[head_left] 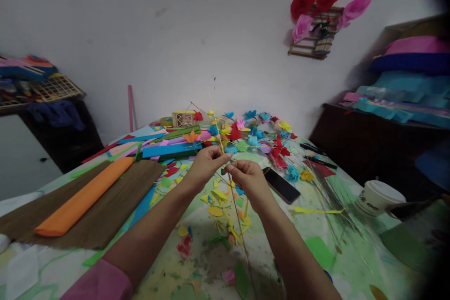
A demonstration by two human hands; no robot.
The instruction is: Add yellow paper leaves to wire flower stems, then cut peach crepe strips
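Note:
Above the middle of the table, my left hand (210, 165) is closed in a pinch on a thin wire stem (235, 201). The stem's upper part looks pale yellow and rises towards the wall; its lower part runs down between my forearms. Just below, my right hand (249, 180) is closed too, thumb and forefinger pinching at the same stem. A small dark green piece (222, 171) shows at the right fingertips; whether it is wrapped on the wire I cannot tell. Yellow paper cut-outs (220, 195) lie under my hands.
Colourful paper flowers (253, 140) crowd the table's back. An orange paper roll (87, 197) and brown paper (119, 201) lie left. Rightwards are a phone (281, 184), loose wires (330, 197), scissors-like dark tools (321, 161) and a lidded paper cup (378, 199).

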